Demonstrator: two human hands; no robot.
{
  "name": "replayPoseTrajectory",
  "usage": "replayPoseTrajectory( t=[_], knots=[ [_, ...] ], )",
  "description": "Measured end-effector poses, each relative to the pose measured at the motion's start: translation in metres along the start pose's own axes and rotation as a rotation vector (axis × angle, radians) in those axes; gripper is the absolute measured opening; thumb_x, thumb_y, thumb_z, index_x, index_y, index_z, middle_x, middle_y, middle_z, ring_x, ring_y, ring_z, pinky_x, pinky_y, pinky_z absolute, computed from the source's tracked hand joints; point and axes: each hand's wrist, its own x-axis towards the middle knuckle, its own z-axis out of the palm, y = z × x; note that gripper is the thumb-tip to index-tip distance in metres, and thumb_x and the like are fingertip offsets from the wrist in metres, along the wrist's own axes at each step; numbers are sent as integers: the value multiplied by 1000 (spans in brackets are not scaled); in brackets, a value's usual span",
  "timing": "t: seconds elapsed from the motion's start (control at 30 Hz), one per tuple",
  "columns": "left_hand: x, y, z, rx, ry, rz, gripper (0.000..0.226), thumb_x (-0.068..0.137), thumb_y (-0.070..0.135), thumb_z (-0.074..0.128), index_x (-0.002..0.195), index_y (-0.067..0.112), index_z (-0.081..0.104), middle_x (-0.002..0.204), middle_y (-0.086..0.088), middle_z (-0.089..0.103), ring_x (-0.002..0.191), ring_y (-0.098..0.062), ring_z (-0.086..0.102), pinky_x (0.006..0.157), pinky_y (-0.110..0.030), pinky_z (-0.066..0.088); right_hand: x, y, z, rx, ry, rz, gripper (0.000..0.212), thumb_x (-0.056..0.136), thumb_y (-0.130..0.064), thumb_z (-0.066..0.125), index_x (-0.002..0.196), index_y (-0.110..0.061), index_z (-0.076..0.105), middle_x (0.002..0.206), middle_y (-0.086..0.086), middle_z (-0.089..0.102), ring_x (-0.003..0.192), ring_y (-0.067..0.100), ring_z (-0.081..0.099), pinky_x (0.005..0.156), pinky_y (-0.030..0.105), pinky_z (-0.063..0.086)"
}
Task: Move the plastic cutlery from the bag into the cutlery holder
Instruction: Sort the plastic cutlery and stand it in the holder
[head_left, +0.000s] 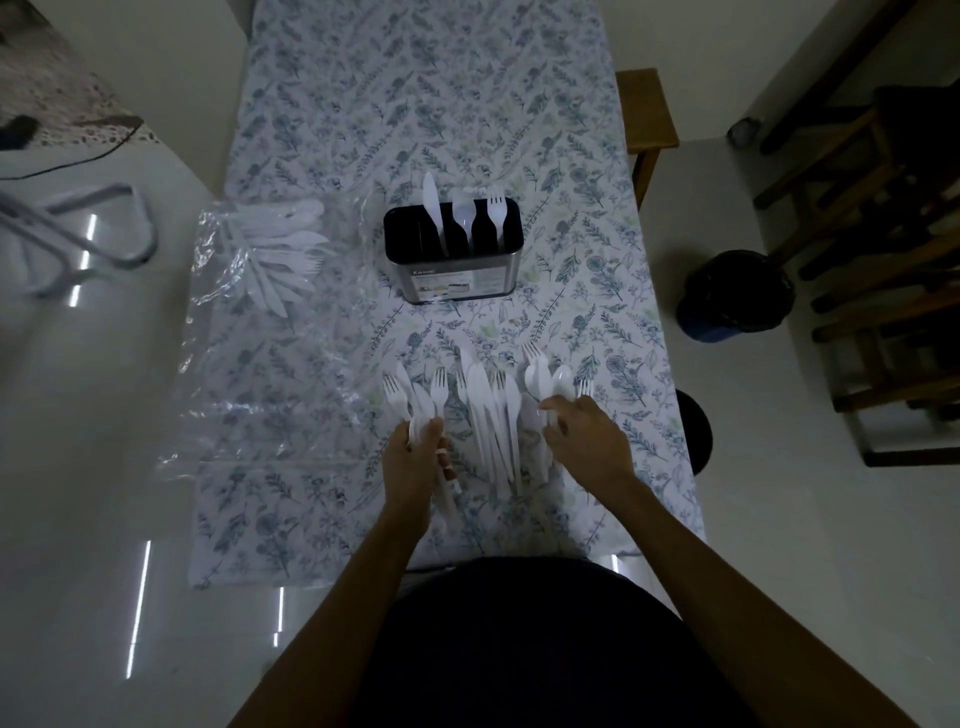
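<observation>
Head view: floral tablecloth (363, 93) on table, wooden chair (647, 111) at right edge, dark bin (735, 296) on floor. Holder (453, 252) stands mid-table with one knife (432, 205), spoon (464, 215), fork (496, 208) upright; label starts "K", rest unreadable. Bag (249, 291) at left holds more cutlery. Loose pile (493, 415) lies between hands. Left hand (415, 462) grips a bunch of forks and spoons. Right hand (587, 441), fingers curled, pinches spoons (548, 382); count unclear in dim light

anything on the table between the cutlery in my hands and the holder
Nothing visible. The cloth between the loose cutlery pile and the cutlery holder lies bare; the plastic bag sits off to the left, clear of that path.
</observation>
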Motion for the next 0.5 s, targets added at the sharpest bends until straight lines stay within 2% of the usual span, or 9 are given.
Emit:
replayPoseTrajectory(
  t=[0.13, 0.27, 0.37, 0.5],
  knots=[
    [-1, -1, 1, 20, -30, 1, 12, 101, 19, 63, 94, 9, 63, 70, -3, 62, 54, -13, 55, 47, -29, 48, 0, 1, 0, 35, 33, 39, 35, 94, -17, 55, 127, -27, 54, 95, 11, 61, 84, 31, 63, 67, 37, 54],
    [0, 2, 1, 16, -15, -1, 10, 101, 18, 63, 96, 9, 64, 70, -5, 63, 52, -12, 55, 47, -27, 49, -1, -1, 2, 197, 77, 166, 40, 91, -10, 56, 126, -23, 44, 88, 5, 67, 71, 26, 61, 59, 35, 51],
    [1, 1, 0, 13, -11, -5, 11, 101, 19, 62, 98, 8, 64, 71, -5, 64, 53, -12, 55, 47, -27, 49, -1, 0, 1, 229, 98, 220, 31, 93, -14, 58, 123, -18, 50, 90, 4, 66, 73, 23, 61, 63, 36, 55],
    [1, -1, 1, 22, -33, -3, 12, 101, 17, 62, 99, 5, 62, 72, -6, 62, 52, -11, 55, 46, -27, 48, 0, 5, 3, 114, 72, 155, 18, 93, -31, 60, 102, -16, 65, 92, 5, 66, 83, 25, 65, 69, 36, 56]
  ],
)
